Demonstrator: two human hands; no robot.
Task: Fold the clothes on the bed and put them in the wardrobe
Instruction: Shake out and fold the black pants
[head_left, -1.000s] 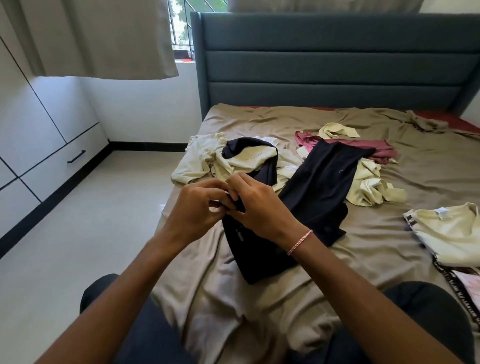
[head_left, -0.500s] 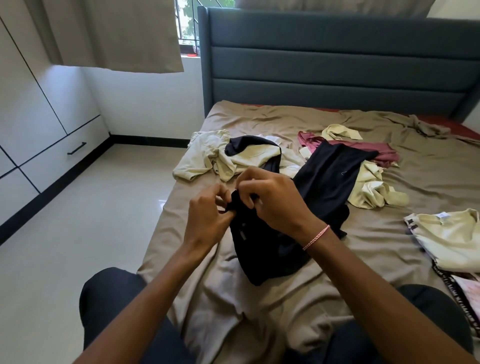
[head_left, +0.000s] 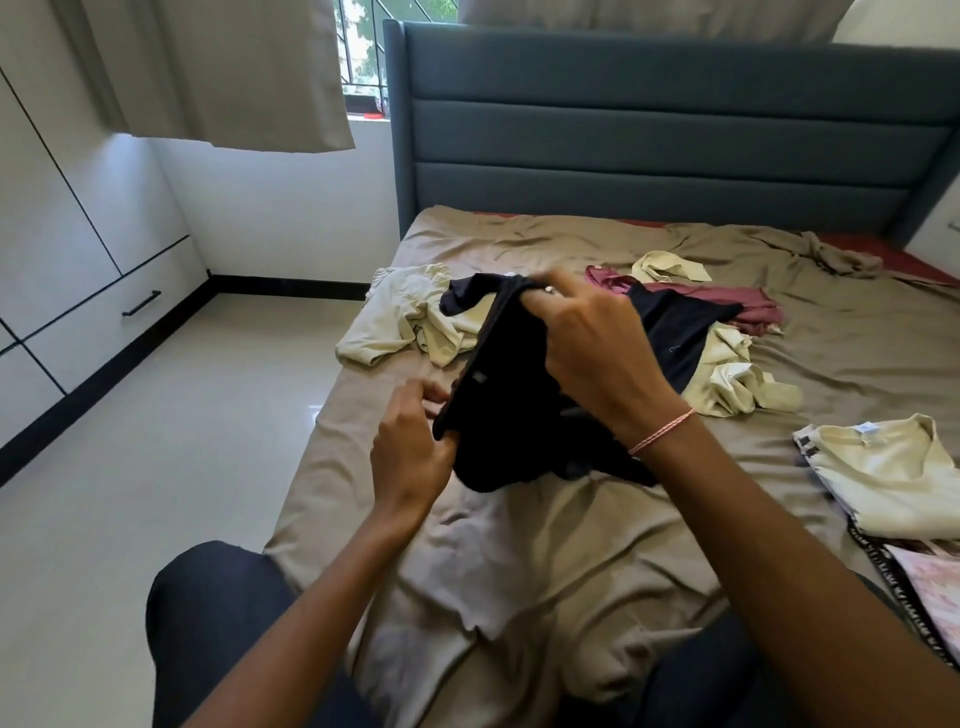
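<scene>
A black garment (head_left: 511, 410) is lifted off the bed (head_left: 545, 545) in front of me. My right hand (head_left: 597, 348) grips its upper edge near the far end. My left hand (head_left: 410, 441) pinches the same edge lower down, close to me. The edge runs taut between both hands. Behind it lie a cream garment pile (head_left: 410, 317), a maroon top (head_left: 727, 306), another crumpled cream piece (head_left: 737, 379) and a cream T-shirt (head_left: 893, 473) at the right. The white wardrobe (head_left: 62, 249) stands at the left with its doors closed.
A blue padded headboard (head_left: 670, 130) closes the far end of the bed. Pale tiled floor (head_left: 156, 467) runs between the bed and the wardrobe. A patterned pink item (head_left: 930, 577) lies at the bed's right edge. My knees are at the bed's near edge.
My hands have drawn apart along the black garment's edge: the right one rose and moved away from me, the left dropped lower. The garment has lifted off the bed.
</scene>
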